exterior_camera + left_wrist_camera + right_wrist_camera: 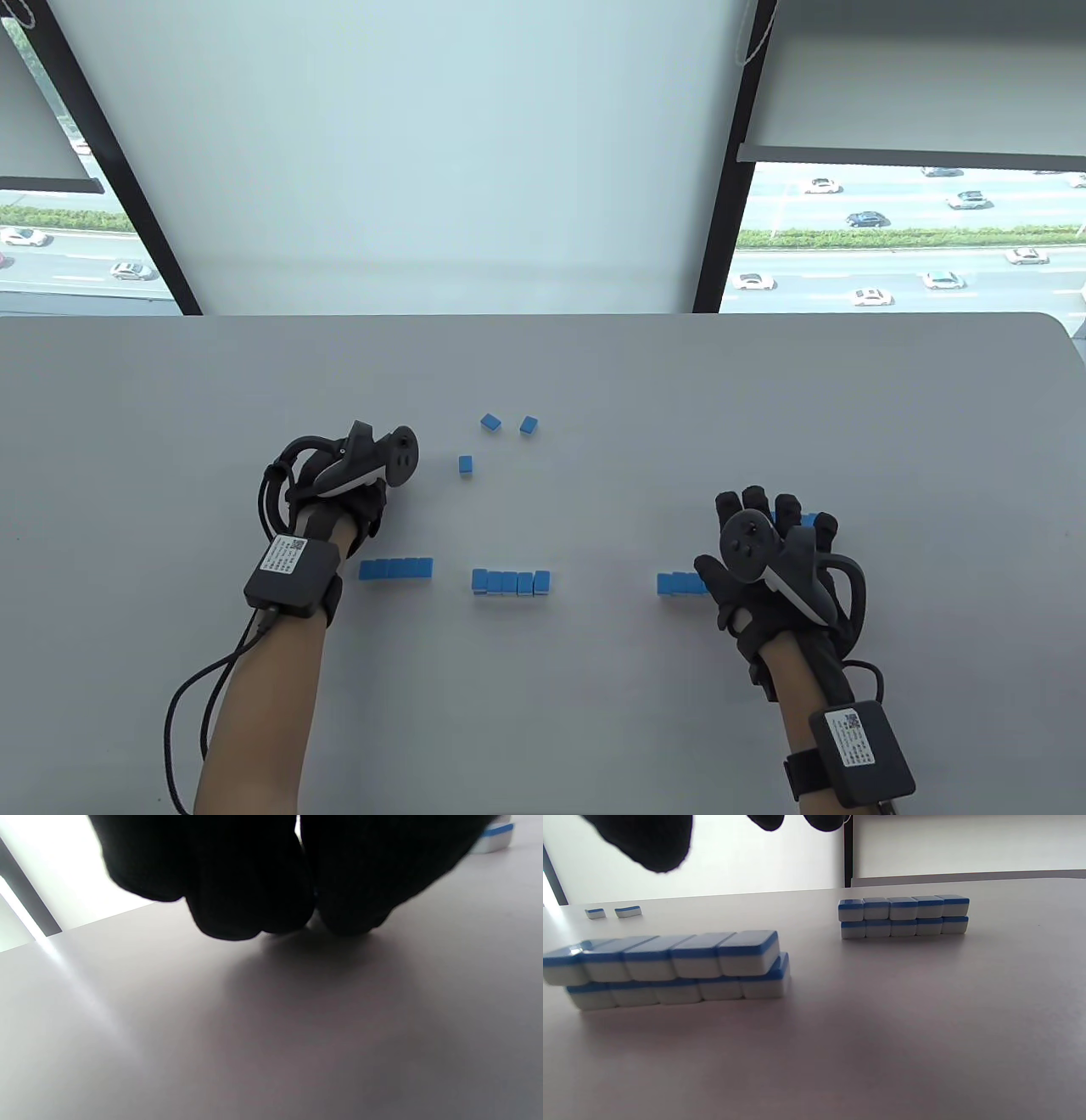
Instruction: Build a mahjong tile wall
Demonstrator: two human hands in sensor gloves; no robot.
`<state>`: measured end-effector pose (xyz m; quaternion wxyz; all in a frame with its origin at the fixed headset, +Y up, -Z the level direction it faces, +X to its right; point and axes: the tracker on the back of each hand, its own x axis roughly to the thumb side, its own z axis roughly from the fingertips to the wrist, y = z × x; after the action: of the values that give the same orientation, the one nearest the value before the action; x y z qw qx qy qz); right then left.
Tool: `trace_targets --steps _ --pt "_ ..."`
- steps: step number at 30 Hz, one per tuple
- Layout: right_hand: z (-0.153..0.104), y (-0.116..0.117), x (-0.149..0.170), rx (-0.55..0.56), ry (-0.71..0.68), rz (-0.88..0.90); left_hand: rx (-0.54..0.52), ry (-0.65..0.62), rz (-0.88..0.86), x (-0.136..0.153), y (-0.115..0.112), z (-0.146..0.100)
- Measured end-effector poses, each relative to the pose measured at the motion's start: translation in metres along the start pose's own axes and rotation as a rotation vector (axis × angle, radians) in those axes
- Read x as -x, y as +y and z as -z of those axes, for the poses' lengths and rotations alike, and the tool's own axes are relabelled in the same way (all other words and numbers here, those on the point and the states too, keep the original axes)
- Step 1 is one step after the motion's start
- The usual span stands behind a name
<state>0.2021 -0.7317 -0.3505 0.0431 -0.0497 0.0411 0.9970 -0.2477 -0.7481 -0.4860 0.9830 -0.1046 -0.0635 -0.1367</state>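
Observation:
Blue-backed white mahjong tiles lie in short rows near the front: a left row [394, 568], a middle row [512, 581] and a right row [681, 583]. In the right wrist view the near wall [670, 967] and a farther wall [903, 916] are each two layers high. Three loose tiles [490, 421] [529, 424] [465, 463] lie farther back. My left hand [373, 501] is behind the left row, its fingers [250, 899] curled tight together just above the table with a blue sliver between them. My right hand [764, 514] hovers with spread straight fingers over the right row's end, holding nothing.
The grey table [543, 722] ends at a far edge below a window with blinds. A loose tile [492, 836] sits just right of my left fingers. Cables run from both wrist boxes toward the table's front edge.

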Motion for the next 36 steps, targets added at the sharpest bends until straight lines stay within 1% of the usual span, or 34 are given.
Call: trace_targets --steps 3,4,9,11,15,18,20,22,25,27,31,36 --pt "0.0 -0.001 0.001 0.0 0.001 0.002 0.034 0.019 -0.042 0.002 0.002 -0.006" --pt "0.0 -0.001 0.001 0.001 0.001 0.002 0.028 0.021 -0.047 0.003 0.004 -0.01" --pt "0.0 -0.001 0.0 0.005 -0.003 0.003 -0.065 -0.021 -0.115 -0.002 0.021 -0.041" --pt "0.0 -0.001 0.0 0.007 -0.006 0.004 -0.129 -0.048 -0.143 -0.008 0.03 -0.059" --pt "0.0 -0.002 0.0 0.012 -0.008 0.005 -0.226 -0.092 -0.192 -0.02 0.041 -0.09" --pt "0.0 -0.002 0.0 0.016 -0.008 0.007 -0.278 -0.109 -0.208 -0.029 0.04 -0.109" --pt "-0.001 -0.001 0.0 0.016 -0.009 0.006 -0.308 -0.116 -0.209 -0.034 0.036 -0.119" --pt "-0.001 -0.001 0.0 0.016 -0.008 0.005 -0.33 -0.121 -0.248 -0.038 0.027 -0.128" --pt "-0.001 -0.001 0.0 0.016 -0.002 0.006 -0.312 -0.133 -0.275 -0.039 0.017 -0.131" --pt "-0.001 0.0 0.001 0.01 0.001 0.008 -0.306 -0.128 -0.245 -0.039 0.013 -0.13" --pt "0.0 0.002 0.001 0.001 0.004 0.005 -0.248 -0.128 -0.249 -0.041 0.0 -0.124" --pt "0.0 0.002 0.001 0.004 0.004 -0.001 -0.216 -0.131 -0.232 -0.043 -0.007 -0.119"
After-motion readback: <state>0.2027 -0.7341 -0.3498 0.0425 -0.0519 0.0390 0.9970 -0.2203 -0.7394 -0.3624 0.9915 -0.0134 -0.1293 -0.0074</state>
